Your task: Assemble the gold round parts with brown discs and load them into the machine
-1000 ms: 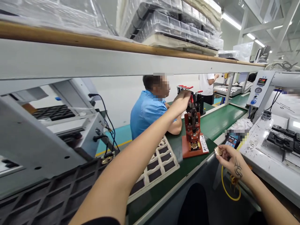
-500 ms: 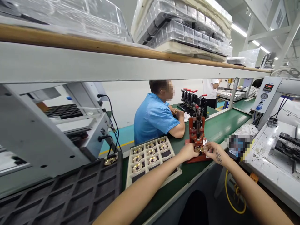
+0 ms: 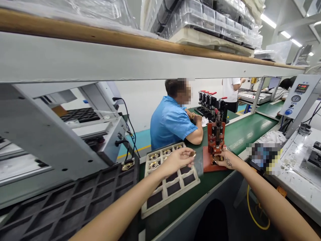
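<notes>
The left hand (image 3: 179, 159) pinches a small gold round part (image 3: 193, 154) above the white compartment tray (image 3: 173, 195). The right hand (image 3: 227, 160) covers the red press's (image 3: 216, 140) base, so its grip cannot be judged.

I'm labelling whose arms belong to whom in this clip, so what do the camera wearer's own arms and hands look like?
Both forearms are bare, with no gloves and no watch or bracelet in view. The right hand carries a dark tattoo of curved, pointed strokes on its back, near the wrist. The left hand shows no marking. A dark edge, perhaps a sleeve, sits at the very bottom of the picture by the left arm.
</notes>
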`<state>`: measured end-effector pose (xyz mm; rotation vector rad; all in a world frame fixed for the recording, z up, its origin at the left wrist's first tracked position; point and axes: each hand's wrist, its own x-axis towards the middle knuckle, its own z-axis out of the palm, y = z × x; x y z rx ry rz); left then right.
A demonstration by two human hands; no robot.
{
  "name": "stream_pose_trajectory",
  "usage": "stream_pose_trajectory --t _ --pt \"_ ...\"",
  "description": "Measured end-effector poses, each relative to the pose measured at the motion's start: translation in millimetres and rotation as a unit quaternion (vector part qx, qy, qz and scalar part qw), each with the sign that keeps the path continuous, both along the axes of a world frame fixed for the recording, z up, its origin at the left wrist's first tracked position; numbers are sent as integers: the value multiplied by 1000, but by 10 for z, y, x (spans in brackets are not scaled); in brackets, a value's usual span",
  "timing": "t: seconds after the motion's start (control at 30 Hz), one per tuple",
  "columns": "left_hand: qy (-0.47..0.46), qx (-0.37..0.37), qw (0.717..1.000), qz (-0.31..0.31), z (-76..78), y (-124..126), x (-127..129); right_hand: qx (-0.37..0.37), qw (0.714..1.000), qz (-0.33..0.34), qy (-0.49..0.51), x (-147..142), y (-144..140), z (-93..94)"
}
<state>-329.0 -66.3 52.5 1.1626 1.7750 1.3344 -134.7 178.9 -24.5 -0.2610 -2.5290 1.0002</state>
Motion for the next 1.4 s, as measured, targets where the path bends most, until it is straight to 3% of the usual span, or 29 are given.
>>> stream_pose_trajectory --t 0.07,0.13,0.23,0.3,0.37,0.47,0.53,0.6,0.67,0.8,0.87,1.03,1.13,1.23,1.33,1.4 --pt "-115 17 991 68 94 -314 -165 15 1000 2 -3 95 -10 91" --pt "-135 37 981 138 173 -671 -332 27 1000 -12 2 231 52 252" --pt "-27 37 977 207 292 -1227 -595 35 995 -87 41 291 291 677" --pt "99 -1 964 248 367 -1554 -791 33 984 -145 96 130 437 1066" --pt "207 -68 931 292 417 -1825 -999 24 981 -144 126 -122 438 1489" --pt "274 -154 886 341 408 -2143 -1282 -23 979 -110 172 -340 103 2011" --pt "284 -182 871 357 336 -2300 -1422 17 960 -152 233 -263 -227 2137" --pt "299 -210 857 365 218 -2400 -1521 104 936 -202 270 -73 -502 2025" --pt "313 -235 845 365 73 -2428 -1593 160 907 -215 323 117 -648 1738" --pt "331 -275 834 345 -192 -2302 -1679 255 899 -112 338 297 -633 1186" --pt "335 -294 833 329 -266 -2221 -1687 276 905 -88 311 373 -604 1098" --pt "348 -294 841 291 -267 -2045 -1585 281 916 -100 269 846 -766 1146" --pt "364 -264 856 255 -262 -1747 -1413 241 921 -125 279 1120 -970 1090" --pt "375 -240 871 208 -328 -1240 -1138 201 933 -103 279 1227 -1145 968" --pt "370 -258 876 171 -431 -752 -863 181 947 -74 253 1301 -1239 838" --pt "359 -284 875 155 -471 -558 -747 176 954 -74 231 1432 -1255 751"
